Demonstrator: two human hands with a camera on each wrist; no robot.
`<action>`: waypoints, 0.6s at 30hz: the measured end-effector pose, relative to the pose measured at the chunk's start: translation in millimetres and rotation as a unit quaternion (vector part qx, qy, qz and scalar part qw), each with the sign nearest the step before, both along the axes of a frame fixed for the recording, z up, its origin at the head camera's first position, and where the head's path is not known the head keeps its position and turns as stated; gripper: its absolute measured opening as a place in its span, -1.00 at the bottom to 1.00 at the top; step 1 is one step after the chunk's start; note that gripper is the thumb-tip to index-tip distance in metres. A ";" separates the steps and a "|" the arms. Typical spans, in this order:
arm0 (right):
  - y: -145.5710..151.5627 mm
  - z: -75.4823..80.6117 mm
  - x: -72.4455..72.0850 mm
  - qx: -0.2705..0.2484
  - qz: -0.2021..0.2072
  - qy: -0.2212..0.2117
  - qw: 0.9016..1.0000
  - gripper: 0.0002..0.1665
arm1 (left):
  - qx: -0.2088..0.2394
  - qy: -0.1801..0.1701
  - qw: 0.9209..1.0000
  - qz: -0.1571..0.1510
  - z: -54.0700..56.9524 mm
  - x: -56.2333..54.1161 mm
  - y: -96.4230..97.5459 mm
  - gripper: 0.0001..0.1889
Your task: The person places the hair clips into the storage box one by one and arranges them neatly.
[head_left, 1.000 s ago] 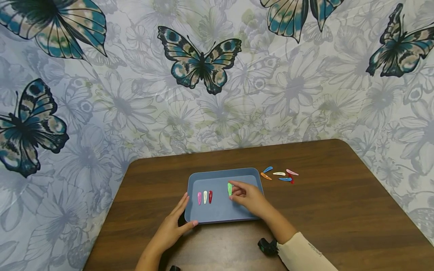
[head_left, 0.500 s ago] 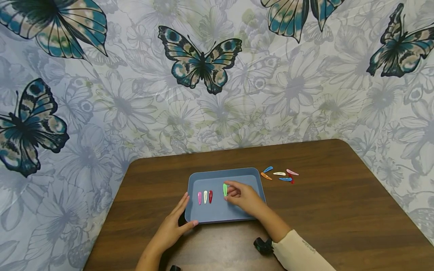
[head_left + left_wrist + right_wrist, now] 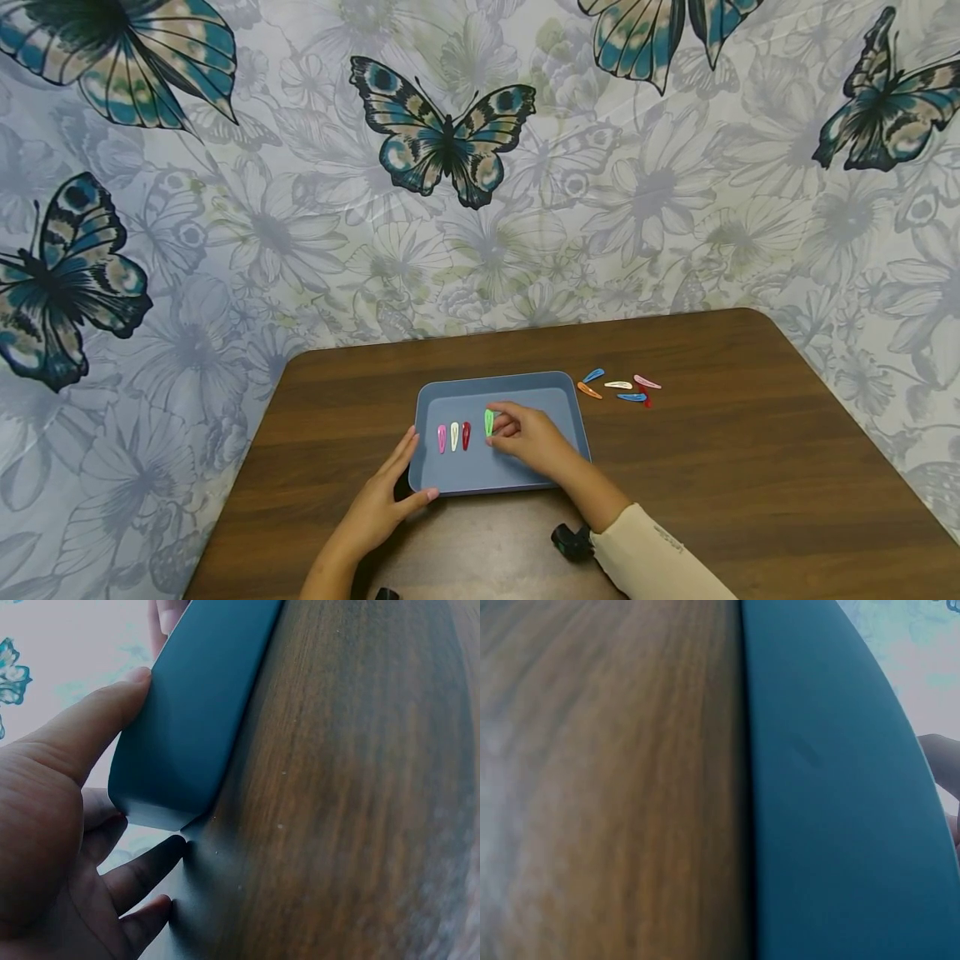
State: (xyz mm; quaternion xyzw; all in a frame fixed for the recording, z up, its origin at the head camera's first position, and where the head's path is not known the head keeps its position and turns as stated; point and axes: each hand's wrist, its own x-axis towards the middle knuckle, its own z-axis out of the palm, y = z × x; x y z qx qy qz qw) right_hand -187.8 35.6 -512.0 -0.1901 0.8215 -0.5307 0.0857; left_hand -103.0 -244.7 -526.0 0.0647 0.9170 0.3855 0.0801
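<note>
In the head view a blue-grey tray [image 3: 480,479] lies on the table. Three snap hair clips sit upright in a row on its left part: a pink clip [image 3: 442,439], a cream clip [image 3: 454,437] and a red clip [image 3: 466,436]. My right hand [image 3: 531,437] pinches a green hair clip [image 3: 489,422] between thumb and index finger, over the tray just right of the red one. My left hand [image 3: 375,508] rests at the tray's near left corner, fingers extended along the left side, thumb [image 3: 124,701] touching the front wall. The right wrist view shows mostly tray wall [image 3: 840,787].
Beyond the tray's right side, several loose hair clips lie on the wooden table [image 3: 712,467]: an orange clip [image 3: 588,390], blue ones, a cream one, a pink one [image 3: 647,382] and a partly covered red one. A butterfly-print cloth [image 3: 480,267] hangs behind.
My right hand has carried the green hair clip leftward over the tray, closer to the red one. The left hand and the tray have stayed in place.
</note>
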 end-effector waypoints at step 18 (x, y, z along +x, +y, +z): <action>-12.9 -5.3 -6.9 0.029 -0.004 0.005 1.000 -0.38 | 0.000 0.005 1.000 -0.001 0.2 0.1 0.4 0.01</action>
